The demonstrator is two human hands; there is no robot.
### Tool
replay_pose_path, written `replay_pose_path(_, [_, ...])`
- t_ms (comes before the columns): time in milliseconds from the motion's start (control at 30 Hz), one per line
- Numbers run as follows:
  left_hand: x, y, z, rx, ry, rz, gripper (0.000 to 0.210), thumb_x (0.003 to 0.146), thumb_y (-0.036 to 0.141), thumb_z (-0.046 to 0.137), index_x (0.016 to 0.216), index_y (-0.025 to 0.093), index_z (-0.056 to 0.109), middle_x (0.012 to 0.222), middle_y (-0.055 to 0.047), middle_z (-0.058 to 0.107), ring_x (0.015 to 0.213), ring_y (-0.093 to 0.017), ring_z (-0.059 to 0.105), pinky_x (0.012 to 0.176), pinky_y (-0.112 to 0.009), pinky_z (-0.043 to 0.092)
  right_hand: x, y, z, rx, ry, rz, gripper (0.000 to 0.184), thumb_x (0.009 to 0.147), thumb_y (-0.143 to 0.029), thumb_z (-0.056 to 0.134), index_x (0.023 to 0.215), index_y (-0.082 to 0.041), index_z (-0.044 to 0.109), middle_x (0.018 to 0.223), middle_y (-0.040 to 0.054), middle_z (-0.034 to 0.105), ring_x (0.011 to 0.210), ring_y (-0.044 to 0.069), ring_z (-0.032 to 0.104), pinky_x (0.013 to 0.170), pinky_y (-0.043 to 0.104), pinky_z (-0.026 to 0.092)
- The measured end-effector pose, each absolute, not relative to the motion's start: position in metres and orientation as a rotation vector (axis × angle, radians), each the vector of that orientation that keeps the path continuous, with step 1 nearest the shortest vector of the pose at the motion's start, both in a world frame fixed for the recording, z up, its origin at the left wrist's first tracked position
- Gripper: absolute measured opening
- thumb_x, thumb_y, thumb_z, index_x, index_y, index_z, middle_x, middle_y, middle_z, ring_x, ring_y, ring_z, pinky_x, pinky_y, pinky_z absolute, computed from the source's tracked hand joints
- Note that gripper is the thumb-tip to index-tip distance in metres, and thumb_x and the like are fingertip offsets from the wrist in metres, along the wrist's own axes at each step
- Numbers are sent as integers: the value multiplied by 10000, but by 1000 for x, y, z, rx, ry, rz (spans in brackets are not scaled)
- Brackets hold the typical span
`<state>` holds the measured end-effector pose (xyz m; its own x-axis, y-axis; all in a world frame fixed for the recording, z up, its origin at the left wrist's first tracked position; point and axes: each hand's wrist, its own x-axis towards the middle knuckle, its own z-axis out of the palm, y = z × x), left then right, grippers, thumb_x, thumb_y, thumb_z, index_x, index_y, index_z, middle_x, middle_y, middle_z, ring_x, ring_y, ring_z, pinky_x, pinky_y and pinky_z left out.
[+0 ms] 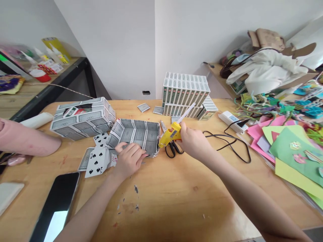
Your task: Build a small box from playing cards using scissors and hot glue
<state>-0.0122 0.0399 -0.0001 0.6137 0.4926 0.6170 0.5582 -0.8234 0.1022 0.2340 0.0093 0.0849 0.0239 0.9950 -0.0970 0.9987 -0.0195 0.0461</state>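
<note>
An open box made of playing cards (133, 131), grey backs showing inside, sits on the wooden table. My left hand (130, 156) grips its near wall, fingers curled over the rim. In my right hand (193, 139) is a yellow glue gun (170, 135) with a white glue stick jutting from its back. The gun's nozzle is at the box's right wall; whether it touches I cannot tell. Black-handled scissors (171, 149) lie partly hidden beneath the gun. Loose playing cards (96, 161), a five of spades on top, lie left of the box.
A larger card-covered box (83, 117) stands at the left. Stacked card packs (185, 94) stand at the back. A phone (57, 205) lies front left. Right are a power strip (230, 120), a black cable (248, 151) and coloured paper (297, 151). A pink roll (27, 137) juts in from the left.
</note>
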Motion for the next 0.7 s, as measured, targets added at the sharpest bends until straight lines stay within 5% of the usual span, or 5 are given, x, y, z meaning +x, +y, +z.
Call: replay_pose_path(700, [-11,42,2,-2722,-848,-1030,150,875,170,572,727,194,568,663,17,614,677,-169,594,764,-397,290,235,25,90,2187,2407,323,267,873,-127,314,1030,-146,529,800,91,655,707,200,596,574,303,285])
